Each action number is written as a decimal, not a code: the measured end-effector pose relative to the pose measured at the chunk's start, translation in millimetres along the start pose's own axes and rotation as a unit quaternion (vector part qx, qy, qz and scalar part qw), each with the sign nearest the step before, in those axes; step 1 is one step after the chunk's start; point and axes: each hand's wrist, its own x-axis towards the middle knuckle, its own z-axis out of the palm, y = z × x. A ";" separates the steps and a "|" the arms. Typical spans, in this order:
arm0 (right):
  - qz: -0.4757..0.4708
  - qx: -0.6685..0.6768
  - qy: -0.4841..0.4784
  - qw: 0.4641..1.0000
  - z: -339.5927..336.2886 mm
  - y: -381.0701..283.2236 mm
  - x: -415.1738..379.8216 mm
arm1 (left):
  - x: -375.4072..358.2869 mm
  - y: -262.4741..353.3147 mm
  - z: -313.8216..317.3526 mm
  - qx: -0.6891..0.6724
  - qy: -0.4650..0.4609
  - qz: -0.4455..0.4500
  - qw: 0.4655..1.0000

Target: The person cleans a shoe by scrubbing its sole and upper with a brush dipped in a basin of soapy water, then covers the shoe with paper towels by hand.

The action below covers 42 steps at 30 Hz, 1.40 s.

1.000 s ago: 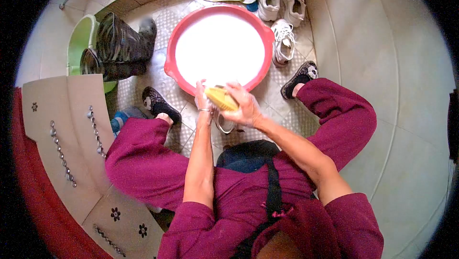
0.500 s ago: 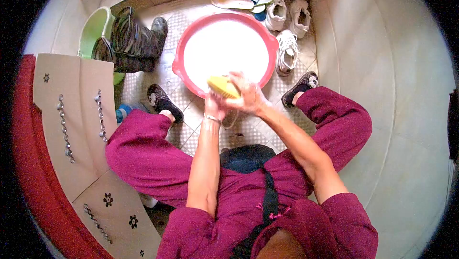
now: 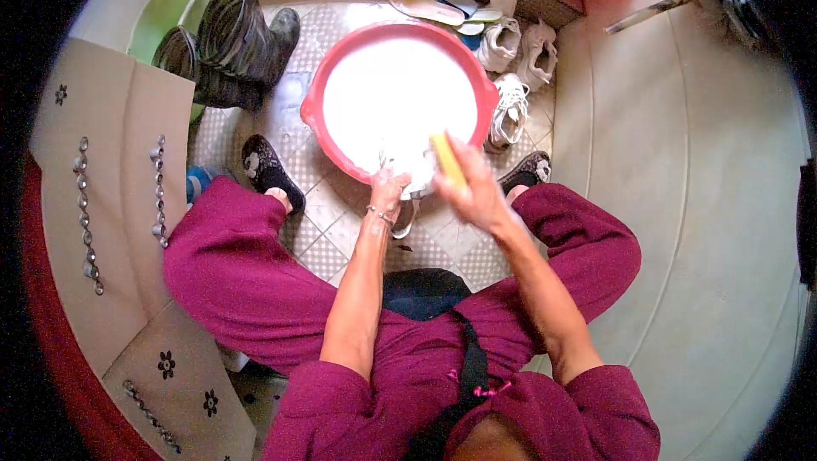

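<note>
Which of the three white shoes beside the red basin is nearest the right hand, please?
The white shoe with laces, lowest of the three in the picture; the other two shoes stand farther from the right hand and show no laces.

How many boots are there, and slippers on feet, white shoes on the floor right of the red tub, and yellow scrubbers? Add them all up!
Boots: 2
Slippers: 2
White shoes: 3
Yellow scrubber: 1
Total: 8
</note>
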 end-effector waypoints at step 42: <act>0.048 -0.155 -0.149 0.975 62.1 52.1 18.6 | 16.6 -11.8 -33.1 0.043 -0.011 0.037 0.998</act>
